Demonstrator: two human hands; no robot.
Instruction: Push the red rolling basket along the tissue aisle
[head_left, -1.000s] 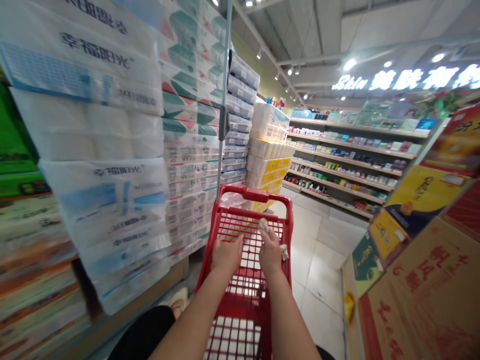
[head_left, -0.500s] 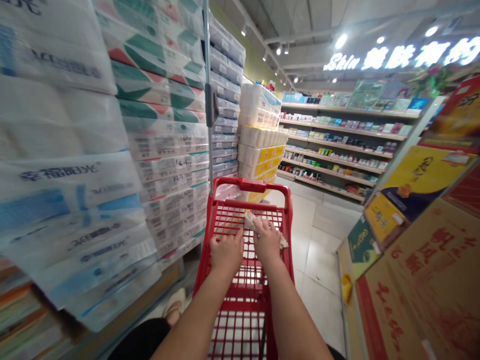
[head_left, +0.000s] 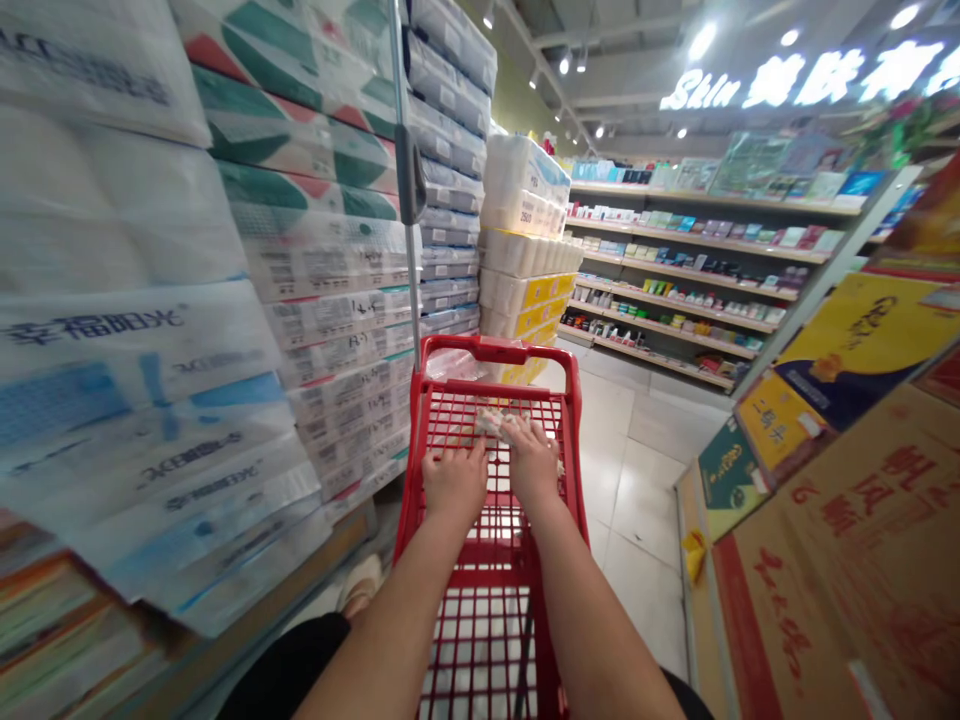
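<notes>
A red plastic shopping cart (head_left: 495,552) with a grid body stands right in front of me, its red handle frame (head_left: 574,385) at the far end. My right hand (head_left: 534,468) is closed over a crumpled whitish cloth (head_left: 491,422), pressing it against the grid. Parts of the cloth stick out to the left of the fingers and a little to their right. Beside it, my left hand (head_left: 456,482) lies on the grid with its fingers apart and holds nothing I can see.
Stacked packs of paper rolls (head_left: 150,350) and tissues (head_left: 330,300) rise close on the left, beside a metal pole (head_left: 414,290). Cartons (head_left: 862,560) line the right. Shelves of small boxes (head_left: 690,250) stand ahead across the tiled floor (head_left: 637,500). A shoe (head_left: 362,578) shows lower left.
My right hand and the cloth have shifted slightly up and left over the grid. The view has tilted a little, so the cart sits slightly higher.
</notes>
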